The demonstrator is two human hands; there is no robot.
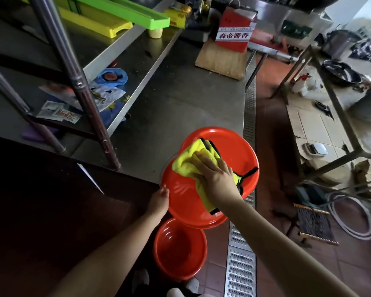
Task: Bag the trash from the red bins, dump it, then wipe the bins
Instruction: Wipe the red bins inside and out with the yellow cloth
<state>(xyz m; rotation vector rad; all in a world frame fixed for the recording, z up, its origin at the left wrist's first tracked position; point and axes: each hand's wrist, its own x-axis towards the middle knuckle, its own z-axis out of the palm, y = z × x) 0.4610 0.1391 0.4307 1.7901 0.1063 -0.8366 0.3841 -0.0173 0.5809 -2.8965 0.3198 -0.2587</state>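
A red bin lid or shallow red bin (184,202) is held tilted over the front edge of the steel table. Another red piece (234,144) lies right behind it on the table. My left hand (159,200) holds the near one by its left rim. My right hand (214,174) presses a yellow cloth with black trim (186,161) flat onto its surface. On the floor below stands an open red bin (180,249), which looks empty inside.
The steel table (176,99) has a shelf frame with a metal post (77,82) at left, holding green and yellow trays and packets. A red box (236,28) stands at the back. A floor drain grate (240,264) runs along the tiled aisle. Cardboard and a metal frame are at right.
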